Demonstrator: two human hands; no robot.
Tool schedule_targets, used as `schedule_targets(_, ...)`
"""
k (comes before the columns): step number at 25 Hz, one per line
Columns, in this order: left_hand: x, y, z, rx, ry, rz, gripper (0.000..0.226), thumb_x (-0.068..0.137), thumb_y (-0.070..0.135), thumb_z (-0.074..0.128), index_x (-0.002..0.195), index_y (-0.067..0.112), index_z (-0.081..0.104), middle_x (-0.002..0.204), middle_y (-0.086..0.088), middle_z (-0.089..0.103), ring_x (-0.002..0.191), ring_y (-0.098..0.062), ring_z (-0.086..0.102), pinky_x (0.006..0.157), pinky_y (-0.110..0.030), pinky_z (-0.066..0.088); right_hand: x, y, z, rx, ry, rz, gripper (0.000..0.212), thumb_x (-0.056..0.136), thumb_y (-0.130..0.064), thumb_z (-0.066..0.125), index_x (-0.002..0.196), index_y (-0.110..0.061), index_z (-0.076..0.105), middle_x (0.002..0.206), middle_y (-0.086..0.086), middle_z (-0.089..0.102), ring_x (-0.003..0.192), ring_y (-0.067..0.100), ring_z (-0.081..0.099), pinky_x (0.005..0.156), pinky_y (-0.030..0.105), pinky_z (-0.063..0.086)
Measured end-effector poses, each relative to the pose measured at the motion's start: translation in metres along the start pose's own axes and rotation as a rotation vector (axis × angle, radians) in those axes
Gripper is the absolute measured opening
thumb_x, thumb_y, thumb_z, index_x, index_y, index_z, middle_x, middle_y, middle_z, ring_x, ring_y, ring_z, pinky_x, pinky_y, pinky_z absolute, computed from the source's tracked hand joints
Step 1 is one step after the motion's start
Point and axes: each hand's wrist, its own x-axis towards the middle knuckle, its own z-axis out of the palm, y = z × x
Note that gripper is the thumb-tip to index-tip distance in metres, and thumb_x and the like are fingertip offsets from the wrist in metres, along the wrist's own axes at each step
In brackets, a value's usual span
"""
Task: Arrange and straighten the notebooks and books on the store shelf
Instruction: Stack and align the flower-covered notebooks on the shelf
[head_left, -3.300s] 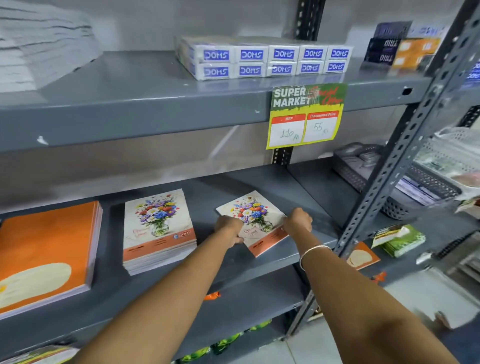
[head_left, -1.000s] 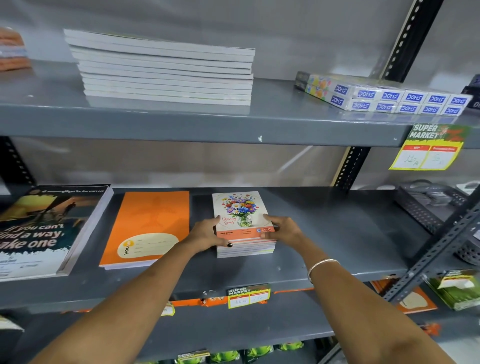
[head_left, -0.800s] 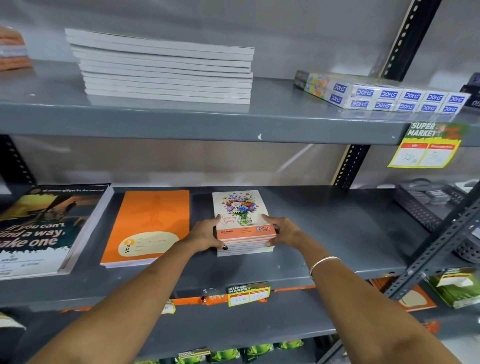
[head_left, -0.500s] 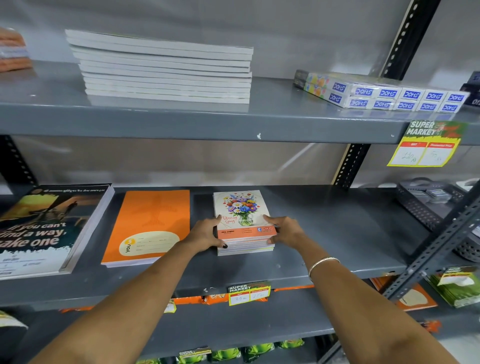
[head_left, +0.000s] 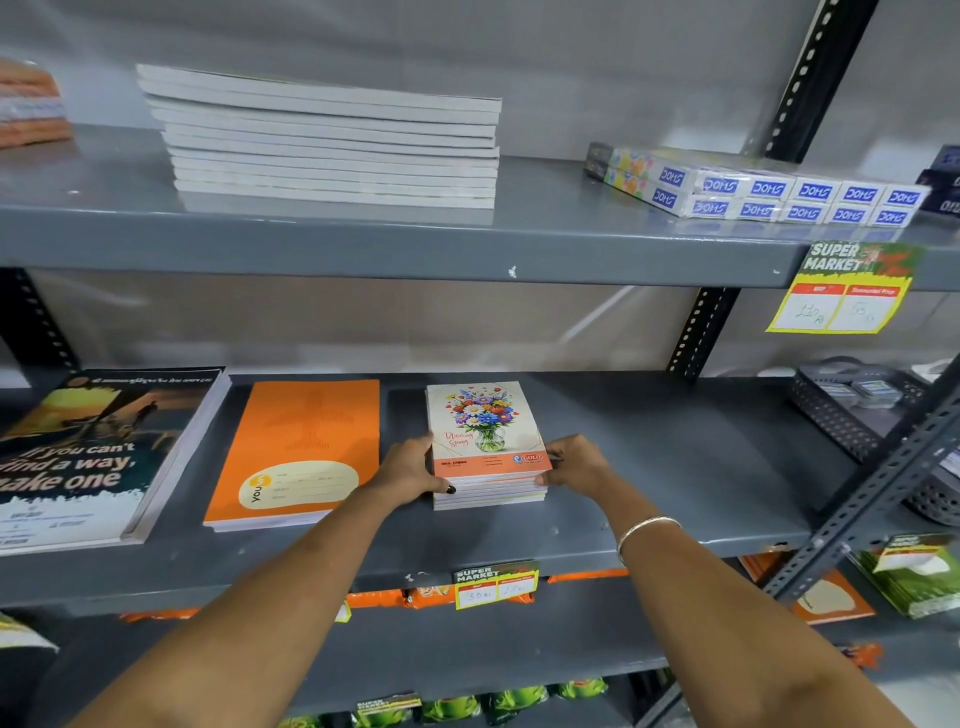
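Hands clasp the floral notebook stack (head_left: 488, 467) from both sides on the middle shelf (head_left: 675, 467): left hand (head_left: 413, 467) and right hand (head_left: 574, 462) pressing its edges.

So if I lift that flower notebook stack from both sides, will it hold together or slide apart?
The flower stack is several thin soft-cover notebooks, so it will probably sag and slide unless squeezed. The covers look glossy, likely slippery. The left hand and right hand press its sides; a hand underneath seems safer.

DOMS boxes (head_left: 779, 200) upper shelf, yellow price tag (head_left: 844, 296), dark basket (head_left: 862, 410)
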Motion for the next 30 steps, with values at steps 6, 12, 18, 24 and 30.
schedule_targets(6,0.0,0.0,0.002,0.007,0.028,-0.005,0.061,0.072,0.003,0.076,0.128,0.005,0.053,0.13,-0.011,0.062,0.121,-0.026,0.057,0.104,-0.04,0.048,-0.002,0.0,0.004,0.047,0.019,0.026,0.041,0.082,-0.008,0.07,0.122,-0.002,0.063,0.124,0.013,0.065,0.111,0.029,0.063,0.101,0.037,0.047)
schedule_targets(12,0.0,-0.002,0.007,0.03,0.021,-0.029,0.081,0.073,0.006,0.075,0.143,0.009,0.034,0.136,-0.009,0.057,0.126,-0.026,0.053,0.105,-0.039,0.045,-0.003,0.001,0.005,0.134,0.011,0.05,0.047,0.081,-0.001,0.069,0.126,-0.003,0.057,0.128,0.014,0.062,0.115,0.031,0.06,0.103,0.043,0.045)
schedule_targets(18,0.001,-0.004,0.012,0.073,0.056,-0.04,0.088,0.076,0.009,0.074,0.148,0.012,0.024,0.138,-0.011,0.053,0.128,-0.026,0.05,0.105,-0.036,0.044,0.0,0.002,0.006,0.127,0.001,-0.001,0.071,0.076,0.011,0.07,0.14,-0.005,0.043,0.133,0.013,0.058,0.117,0.029,0.059,0.107,0.039,0.041)
schedule_targets(24,0.003,-0.006,0.012,0.098,0.068,-0.042,0.086,0.075,0.012,0.076,0.147,0.011,0.028,0.135,-0.01,0.056,0.126,-0.026,0.051,0.104,-0.036,0.045,0.004,0.004,0.008,0.103,0.018,0.015,0.067,0.078,0.004,0.07,0.139,-0.008,0.045,0.13,0.01,0.061,0.114,0.027,0.061,0.106,0.039,0.04)
schedule_targets(30,0.0,-0.003,0.004,0.096,-0.005,-0.01,0.091,0.074,0.011,0.076,0.148,0.01,0.024,0.144,-0.01,0.048,0.133,-0.026,0.044,0.109,-0.036,0.04,0.004,-0.003,-0.002,0.08,-0.081,0.021,0.08,0.076,0.001,0.074,0.145,-0.01,0.035,0.145,0.012,0.045,0.131,0.03,0.046,0.112,0.041,0.034)
